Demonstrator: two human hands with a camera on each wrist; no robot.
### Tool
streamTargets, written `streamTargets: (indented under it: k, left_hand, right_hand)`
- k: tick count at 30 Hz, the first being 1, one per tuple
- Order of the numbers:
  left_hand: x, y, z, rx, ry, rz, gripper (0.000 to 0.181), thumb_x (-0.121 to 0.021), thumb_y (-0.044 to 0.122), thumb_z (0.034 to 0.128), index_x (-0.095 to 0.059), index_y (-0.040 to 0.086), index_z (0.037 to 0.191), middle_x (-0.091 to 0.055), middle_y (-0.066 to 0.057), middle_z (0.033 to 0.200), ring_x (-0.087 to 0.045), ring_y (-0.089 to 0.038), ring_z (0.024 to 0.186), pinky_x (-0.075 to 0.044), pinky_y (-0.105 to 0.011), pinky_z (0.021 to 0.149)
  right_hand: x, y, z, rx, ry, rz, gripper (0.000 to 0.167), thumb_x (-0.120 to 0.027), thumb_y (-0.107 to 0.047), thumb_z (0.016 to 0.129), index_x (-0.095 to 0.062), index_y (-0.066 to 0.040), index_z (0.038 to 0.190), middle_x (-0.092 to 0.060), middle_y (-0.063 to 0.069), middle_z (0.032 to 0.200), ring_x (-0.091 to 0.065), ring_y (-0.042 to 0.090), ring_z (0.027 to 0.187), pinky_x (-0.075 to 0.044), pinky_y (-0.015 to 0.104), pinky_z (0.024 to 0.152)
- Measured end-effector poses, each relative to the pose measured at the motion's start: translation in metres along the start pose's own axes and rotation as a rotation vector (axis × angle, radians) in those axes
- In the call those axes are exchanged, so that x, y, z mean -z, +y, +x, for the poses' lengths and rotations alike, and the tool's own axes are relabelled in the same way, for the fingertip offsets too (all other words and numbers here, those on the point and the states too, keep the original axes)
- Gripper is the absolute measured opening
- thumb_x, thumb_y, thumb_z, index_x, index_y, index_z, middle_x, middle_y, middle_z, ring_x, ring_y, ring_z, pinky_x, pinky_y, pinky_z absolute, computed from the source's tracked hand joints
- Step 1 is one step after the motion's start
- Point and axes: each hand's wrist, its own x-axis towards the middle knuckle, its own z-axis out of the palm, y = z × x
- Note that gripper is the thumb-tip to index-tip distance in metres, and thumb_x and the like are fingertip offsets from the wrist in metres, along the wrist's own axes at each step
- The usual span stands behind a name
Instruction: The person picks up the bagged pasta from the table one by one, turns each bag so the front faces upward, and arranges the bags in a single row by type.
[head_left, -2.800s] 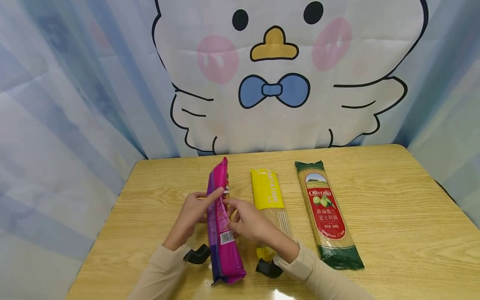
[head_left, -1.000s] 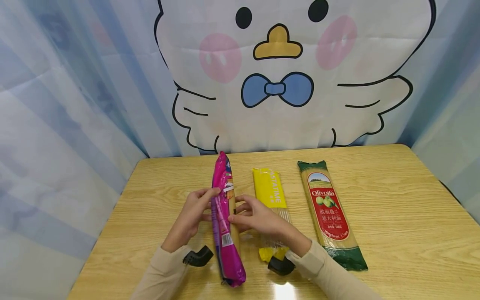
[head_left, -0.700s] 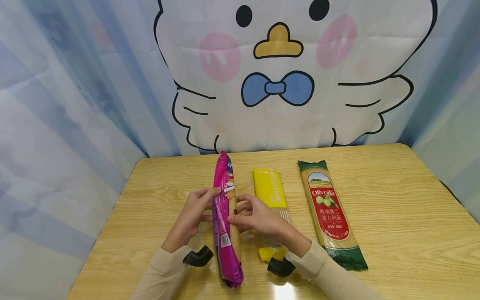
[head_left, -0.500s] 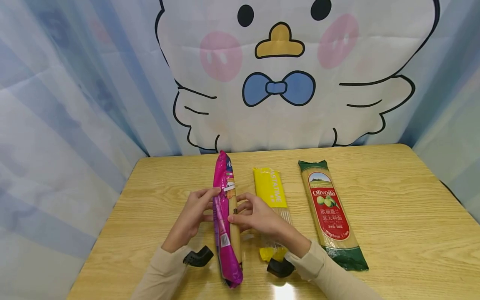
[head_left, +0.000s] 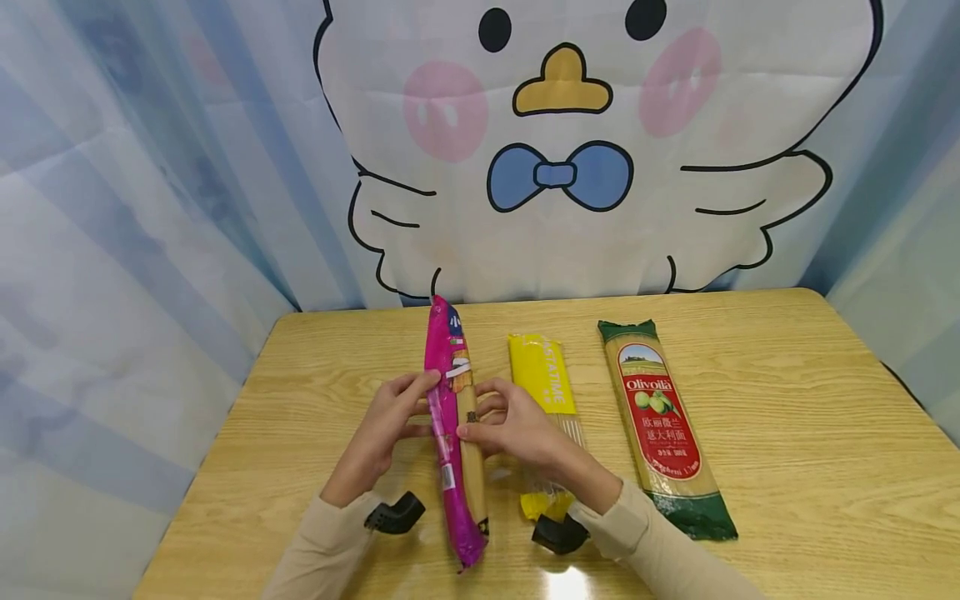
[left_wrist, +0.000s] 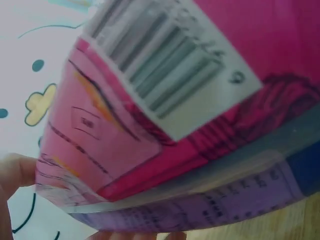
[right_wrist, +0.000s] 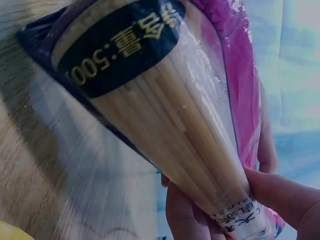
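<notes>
A magenta packet of spaghetti (head_left: 447,417) is held tilted on its edge between both hands, its clear window with the pale strands (right_wrist: 170,120) turned toward the right. My left hand (head_left: 386,421) grips its left side, thumb on the near face and fingers behind. From the right, my right hand (head_left: 517,425) pinches it around the middle with thumb and curled fingers. In the left wrist view a barcode (left_wrist: 185,75) fills much of the packet's magenta back. Partly behind my right hand and wrist lies a yellow packet of spaghetti (head_left: 540,375).
A green-ended spaghetti packet with a red label (head_left: 663,425) lies at the right of the wooden table (head_left: 810,433). Behind the table hangs a curtain (head_left: 555,250) with a cartoon bird. Black wrist mounts (head_left: 395,512) sit at both cuffs.
The magenta packet has turned in my hands, so its barcode side swings away and the clear window shows more. My right hand has shifted its grip rightward. The other packets lie still.
</notes>
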Motion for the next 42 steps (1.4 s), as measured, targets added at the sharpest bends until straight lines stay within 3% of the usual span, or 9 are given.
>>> streamTargets:
  k: [5, 14, 25, 33, 42]
  left_hand:
    - [0.001, 0.007, -0.01, -0.054, 0.044, 0.032, 0.065, -0.064, 0.052, 0.0924, -0.055, 0.003, 0.135, -0.057, -0.017, 0.131, -0.06, -0.029, 0.117, -0.06, -0.039, 0.085]
    - [-0.003, 0.014, -0.025, -0.079, 0.066, 0.055, 0.055, -0.064, 0.041, 0.096, -0.055, 0.003, 0.135, -0.057, -0.018, 0.128, -0.062, -0.027, 0.11, -0.061, -0.038, 0.078]
    - [-0.013, 0.013, -0.023, -0.089, 0.112, 0.102, 0.057, -0.073, 0.04, 0.0898, -0.057, 0.002, 0.129, -0.06, -0.019, 0.119, -0.067, -0.02, 0.088, -0.062, -0.036, 0.07]
    - [-0.015, 0.015, -0.022, -0.075, 0.13, 0.162, 0.061, -0.079, 0.031, 0.0847, -0.055, 0.002, 0.132, -0.061, -0.019, 0.119, -0.066, -0.025, 0.098, -0.061, -0.034, 0.073]
    - [-0.016, 0.017, -0.021, -0.076, 0.133, 0.182, 0.064, -0.082, 0.031, 0.0825, -0.055, 0.0, 0.131, -0.06, -0.019, 0.119, -0.065, -0.024, 0.095, -0.06, -0.032, 0.072]
  right_hand:
    - [0.0, -0.002, 0.0, -0.011, 0.026, -0.003, 0.061, -0.076, -0.017, 0.087, -0.045, -0.001, 0.136, -0.059, 0.019, 0.117, -0.067, 0.023, 0.094, -0.061, 0.037, 0.076]
    - [-0.003, -0.003, 0.001, 0.0, 0.044, -0.01, 0.06, -0.076, -0.014, 0.087, -0.044, 0.002, 0.135, -0.059, 0.021, 0.119, -0.068, 0.022, 0.091, -0.061, 0.037, 0.073]
    - [-0.008, -0.006, 0.0, 0.032, 0.065, -0.099, 0.062, -0.079, -0.021, 0.085, -0.047, 0.0, 0.133, -0.06, 0.02, 0.118, -0.067, 0.024, 0.093, -0.061, 0.037, 0.073]
    - [-0.009, -0.007, 0.0, 0.027, 0.065, -0.126, 0.066, -0.083, -0.024, 0.082, -0.047, -0.002, 0.133, -0.061, 0.017, 0.118, -0.068, 0.023, 0.093, -0.061, 0.037, 0.074]
    - [-0.01, -0.007, 0.0, 0.05, 0.066, -0.193, 0.068, -0.085, -0.023, 0.079, -0.049, -0.002, 0.132, -0.062, 0.015, 0.116, -0.067, 0.024, 0.094, -0.061, 0.036, 0.074]
